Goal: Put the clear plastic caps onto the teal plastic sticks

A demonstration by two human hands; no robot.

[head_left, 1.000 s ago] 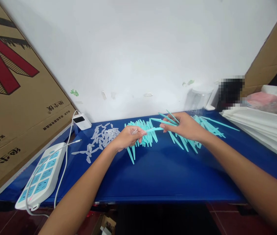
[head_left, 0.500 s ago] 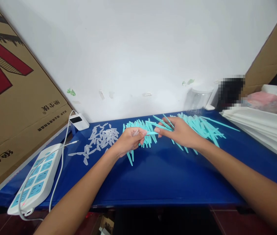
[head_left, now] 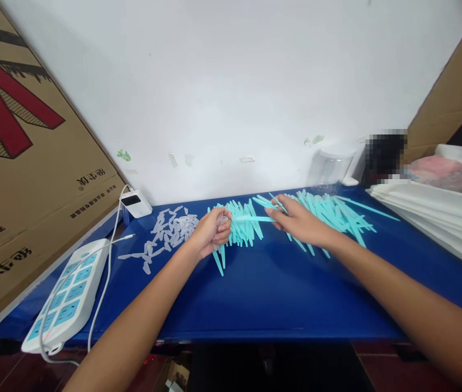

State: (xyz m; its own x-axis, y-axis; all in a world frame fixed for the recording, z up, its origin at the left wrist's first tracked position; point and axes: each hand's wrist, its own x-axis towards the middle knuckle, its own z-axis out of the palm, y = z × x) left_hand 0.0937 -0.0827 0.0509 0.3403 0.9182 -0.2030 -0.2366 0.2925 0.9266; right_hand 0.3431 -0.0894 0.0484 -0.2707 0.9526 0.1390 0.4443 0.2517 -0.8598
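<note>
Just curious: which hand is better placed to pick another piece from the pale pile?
Probably left: the left hand lies beside the pale pieces; the right hand is farther, holding teal sticks.

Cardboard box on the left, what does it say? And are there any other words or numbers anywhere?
Cardboard box: big red shape like a "W", cut off by the edge.
Same box: black Chinese characters, upside down, too unclear to read.
Power strip: no readable marks.
White charger: dark screen, nothing readable.
</note>
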